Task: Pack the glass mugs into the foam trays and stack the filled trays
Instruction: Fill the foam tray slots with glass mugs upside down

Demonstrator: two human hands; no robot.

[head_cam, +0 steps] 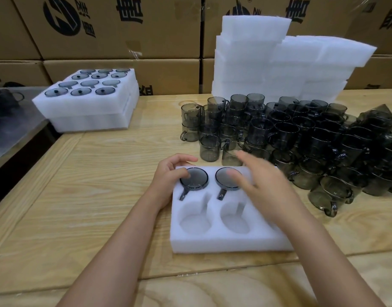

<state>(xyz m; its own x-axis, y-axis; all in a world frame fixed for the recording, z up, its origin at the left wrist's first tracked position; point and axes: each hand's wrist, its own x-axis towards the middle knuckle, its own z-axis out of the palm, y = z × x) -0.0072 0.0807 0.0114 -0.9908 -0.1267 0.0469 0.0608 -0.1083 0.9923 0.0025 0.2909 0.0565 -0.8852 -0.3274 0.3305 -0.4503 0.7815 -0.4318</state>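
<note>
A white foam tray (212,240) lies on the wooden table in front of me. Two smoky glass mugs sit in its far pockets, the left mug (196,179) and the middle mug (226,179), handles pointing toward me. Two near pockets are empty. My left hand (170,173) rests at the tray's far left corner, fingers curled on the rim of the left mug. My right hand (257,176) hovers blurred over the tray's right side, fingers spread, holding nothing. It hides the right pockets.
A large heap of loose grey mugs (301,142) fills the table's right side. Stacks of empty foam trays (268,63) stand behind it. Filled trays (86,100) are stacked at the far left. Cardboard boxes (124,29) wall the back. A metal surface (11,129) adjoins the left.
</note>
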